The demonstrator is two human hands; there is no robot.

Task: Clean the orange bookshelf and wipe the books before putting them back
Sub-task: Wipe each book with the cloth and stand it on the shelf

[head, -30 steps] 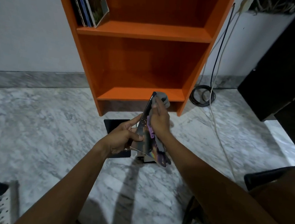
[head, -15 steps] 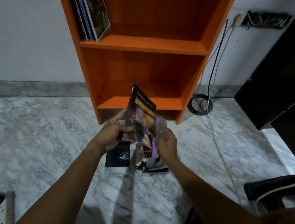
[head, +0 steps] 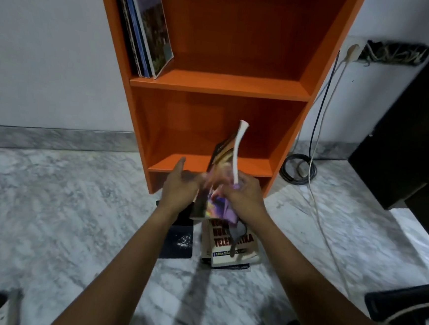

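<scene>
orange bookshelf (head: 219,83): stands on the marble floor (head: 63,214) against a white wall. Its top is cut off by the frame.
upper compartment: a few leaning books (head: 151,34) stand at its left end, tilted against the left side panel. Their tops run out of view.
held book (head: 223,155): upright in the air in front of the lower compartment, white page edge toward the camera. The cover is smeared by motion blur.
right hand (head: 244,198): fingers curled round the lower end of the held book, with a purple cloth (head: 226,210) bunched in the same grasp. A grey tail of the cloth hangs down over the floor stack.
left hand (head: 180,185): just beside the cover, thumb raised. The fingers are blurred, so I cannot tell whether it grasps anything.
floor stack (head: 234,251): books lying flat near the shelf's foot, below the hands. The top cover's title is partly hidden by the cloth and the held book.
dark book (head: 179,239): flat on the floor just left of the stack, its far end hidden behind the left wrist.
cables (head: 317,114): run down the wall right of the shelf to a coil on the floor.
frame edges: a black chair (head: 402,305) at lower right and a power strip (head: 12,305) at lower left, both cut off and blurred.
</scene>
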